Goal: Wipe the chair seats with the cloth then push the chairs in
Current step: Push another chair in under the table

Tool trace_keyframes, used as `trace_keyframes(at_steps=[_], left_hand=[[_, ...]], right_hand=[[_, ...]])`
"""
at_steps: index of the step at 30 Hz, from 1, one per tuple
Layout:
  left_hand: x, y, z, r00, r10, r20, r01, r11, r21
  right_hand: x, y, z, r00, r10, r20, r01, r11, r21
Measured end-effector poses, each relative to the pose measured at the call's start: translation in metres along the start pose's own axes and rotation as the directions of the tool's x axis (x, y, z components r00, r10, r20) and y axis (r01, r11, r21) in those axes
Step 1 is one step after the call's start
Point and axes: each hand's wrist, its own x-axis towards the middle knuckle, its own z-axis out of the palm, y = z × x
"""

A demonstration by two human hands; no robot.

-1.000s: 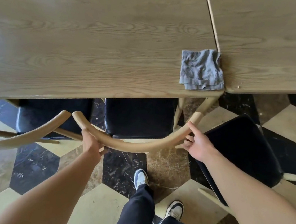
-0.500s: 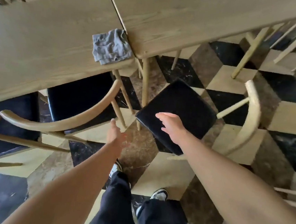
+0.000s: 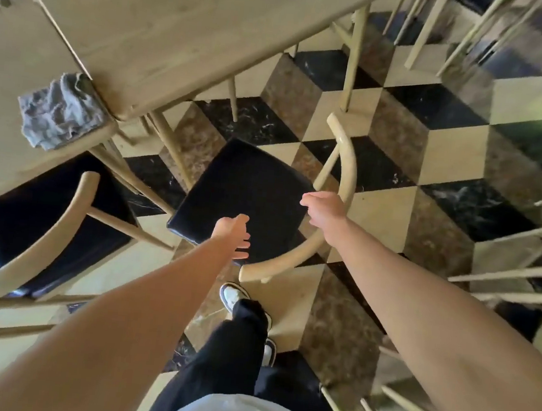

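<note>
A chair with a black seat (image 3: pixel 248 183) and a curved wooden backrest (image 3: pixel 347 169) stands turned out from the table, in the middle of the head view. My left hand (image 3: pixel 232 234) hovers over the seat's near corner with fingers stretched out, close to the backrest's near end. My right hand (image 3: pixel 324 208) is at the seat's right edge, right by the backrest rail, fingers loosely curled and holding nothing that I can see. The grey cloth (image 3: pixel 60 112) lies crumpled on the corner of the left table (image 3: pixel 7 74), away from both hands.
A second black-seated chair (image 3: pixel 47 213) sits tucked under the left table. The right table (image 3: pixel 180 31) adjoins it, its legs near the turned chair. More wooden chair legs crowd the right and top edges. My feet stand on the chequered marble floor (image 3: pixel 395 210).
Both hands let go of the tucked-in chair's backrest. My view swung right, and the hands moved over to the turned-out chair's seat and backrest.
</note>
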Motion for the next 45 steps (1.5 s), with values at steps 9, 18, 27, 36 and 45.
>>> trace_keyframes(at_steps=[9, 18, 27, 36, 45], left_hand=[[0.056, 0.053, 0.057, 0.997, -0.028, 0.071, 0.028, 1.000, -0.009], [0.100, 0.101, 0.052, 0.994, -0.073, -0.076, 0.054, 0.971, -0.233], [0.102, 0.090, 0.095, 0.908, -0.235, -0.346, 0.094, 0.921, -0.379], [0.011, -0.005, 0.163, 0.687, -0.063, -0.724, 0.488, 0.779, 0.395], [-0.006, -0.023, 0.210, 0.396, -0.595, -0.700, 0.160, 0.795, -0.585]], right_hand=[[0.082, -0.031, -0.044, 0.996, 0.092, 0.012, -0.089, 0.983, -0.161], [0.181, -0.095, -0.029, 0.995, -0.028, 0.092, 0.073, 0.845, -0.530], [0.222, -0.121, -0.022, 0.580, -0.173, 0.796, 0.814, 0.143, -0.562], [0.260, -0.115, -0.084, 0.298, -0.161, 0.941, 0.782, -0.524, -0.337], [0.253, -0.104, -0.116, 0.572, -0.436, 0.695, 0.763, -0.031, -0.646]])
